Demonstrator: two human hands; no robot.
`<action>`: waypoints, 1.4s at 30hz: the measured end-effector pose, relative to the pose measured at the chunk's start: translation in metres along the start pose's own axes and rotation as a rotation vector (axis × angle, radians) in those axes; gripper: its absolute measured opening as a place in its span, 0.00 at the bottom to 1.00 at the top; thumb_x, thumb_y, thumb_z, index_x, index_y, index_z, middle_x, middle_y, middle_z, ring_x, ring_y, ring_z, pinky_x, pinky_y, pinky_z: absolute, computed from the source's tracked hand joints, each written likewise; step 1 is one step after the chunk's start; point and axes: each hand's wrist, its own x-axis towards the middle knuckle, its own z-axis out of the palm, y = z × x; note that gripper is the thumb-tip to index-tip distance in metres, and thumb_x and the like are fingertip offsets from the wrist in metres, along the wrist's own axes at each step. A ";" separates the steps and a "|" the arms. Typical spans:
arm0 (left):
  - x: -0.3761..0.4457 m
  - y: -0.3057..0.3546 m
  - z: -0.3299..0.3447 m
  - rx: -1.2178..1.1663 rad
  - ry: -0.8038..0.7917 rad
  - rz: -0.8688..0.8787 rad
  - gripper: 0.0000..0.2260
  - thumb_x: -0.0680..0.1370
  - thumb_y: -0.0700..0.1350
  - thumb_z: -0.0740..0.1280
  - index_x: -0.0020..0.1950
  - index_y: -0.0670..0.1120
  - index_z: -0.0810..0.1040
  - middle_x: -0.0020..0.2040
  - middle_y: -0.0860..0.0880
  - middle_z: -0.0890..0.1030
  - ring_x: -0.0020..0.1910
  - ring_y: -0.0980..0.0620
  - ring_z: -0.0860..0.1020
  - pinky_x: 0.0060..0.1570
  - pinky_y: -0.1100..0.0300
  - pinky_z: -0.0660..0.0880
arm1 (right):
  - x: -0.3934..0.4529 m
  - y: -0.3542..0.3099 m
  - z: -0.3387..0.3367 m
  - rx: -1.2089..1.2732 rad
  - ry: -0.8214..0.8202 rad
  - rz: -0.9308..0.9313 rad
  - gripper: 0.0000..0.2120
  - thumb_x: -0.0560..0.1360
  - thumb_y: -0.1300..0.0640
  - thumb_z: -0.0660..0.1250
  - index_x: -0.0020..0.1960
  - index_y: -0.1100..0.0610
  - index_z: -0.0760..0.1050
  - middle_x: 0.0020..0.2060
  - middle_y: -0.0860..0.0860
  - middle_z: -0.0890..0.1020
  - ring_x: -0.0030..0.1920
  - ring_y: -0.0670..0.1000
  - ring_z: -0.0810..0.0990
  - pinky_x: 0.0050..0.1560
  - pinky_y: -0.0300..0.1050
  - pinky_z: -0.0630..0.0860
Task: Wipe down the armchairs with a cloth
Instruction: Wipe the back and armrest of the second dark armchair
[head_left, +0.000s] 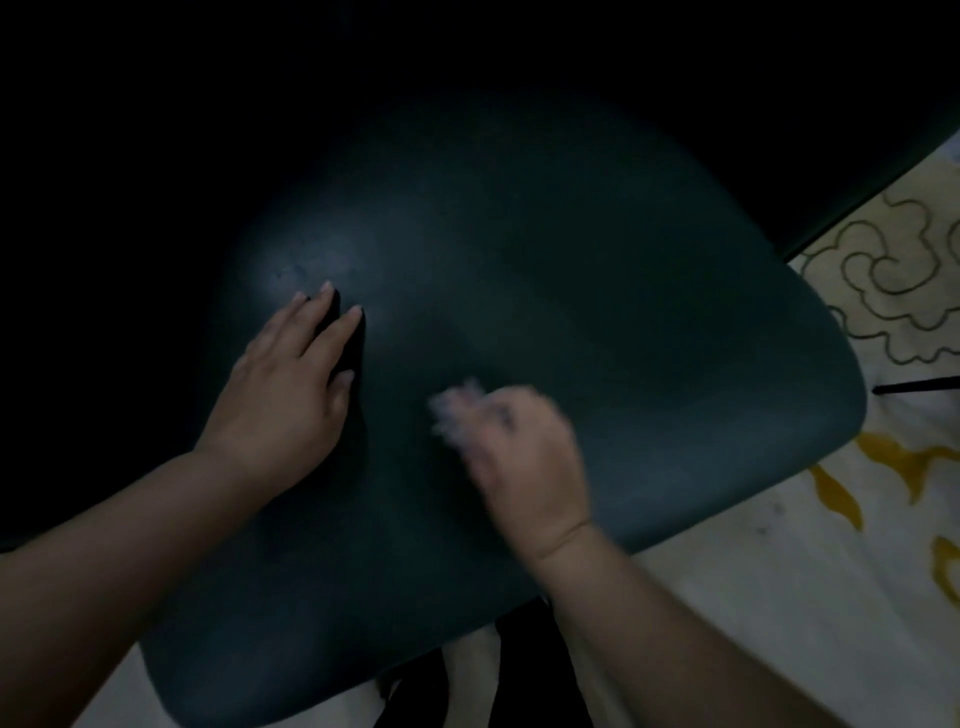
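A dark green padded chair seat (597, 312) fills the middle of the head view. My left hand (291, 384) lies flat on its left part, fingers straight and spread. My right hand (519, 452) is blurred near the seat's front middle, its fingers curled round a small pale cloth (454, 408) that shows past the knuckles and touches the seat. The chair's back and left side are lost in darkness.
A cream floor covering (831, 545) with dark scroll lines and yellow patches lies to the right and below. Black chair legs (524, 670) show under the front edge. A thin black rod (914, 385) lies at the right edge. Black shadow fills the top.
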 end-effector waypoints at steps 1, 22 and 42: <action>0.000 0.001 0.000 0.007 0.004 0.003 0.26 0.79 0.47 0.61 0.77 0.48 0.59 0.79 0.48 0.54 0.77 0.47 0.51 0.74 0.47 0.53 | 0.006 0.026 -0.011 -0.043 0.055 0.093 0.10 0.76 0.57 0.66 0.51 0.62 0.81 0.41 0.61 0.79 0.38 0.61 0.78 0.36 0.55 0.77; -0.050 0.029 -0.067 0.081 -0.056 0.010 0.29 0.80 0.53 0.59 0.79 0.48 0.54 0.79 0.48 0.53 0.78 0.49 0.48 0.74 0.55 0.43 | 0.024 0.024 -0.072 0.318 0.040 0.770 0.09 0.75 0.64 0.69 0.52 0.68 0.78 0.50 0.51 0.76 0.46 0.46 0.79 0.46 0.18 0.64; -0.158 0.005 -0.338 -0.002 0.314 -0.425 0.28 0.76 0.49 0.68 0.74 0.45 0.66 0.74 0.46 0.66 0.72 0.45 0.62 0.73 0.51 0.56 | 0.155 -0.203 -0.228 0.635 -0.170 0.618 0.18 0.77 0.51 0.66 0.66 0.51 0.73 0.55 0.48 0.70 0.45 0.37 0.72 0.48 0.31 0.66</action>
